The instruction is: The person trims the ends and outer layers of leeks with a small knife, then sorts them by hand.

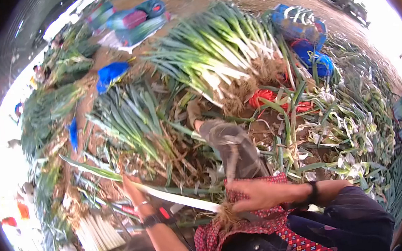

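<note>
One long green onion [183, 195] lies slantwise across my lap, its green leaf end at the left and its bushy roots [226, 217] toward my right hand. My left hand [133, 189] is closed round the stalk where green turns to white. Beside the root end, my right hand [259, 193] has its fingers stretched out, with nothing gripped in them. Under the roots spreads a red patterned apron [262, 225]. Ahead, a small heap of uncleaned green onions [128, 117] rests on the ground by my foot.
A big pile of green onions [223, 52] lies ahead, roots facing right. Red twine [265, 98] and blue twine [317, 62] sit near it. Peeled leaf scraps [340, 132] cover the right side. Cleaned white stalks [101, 237] are stacked at lower left.
</note>
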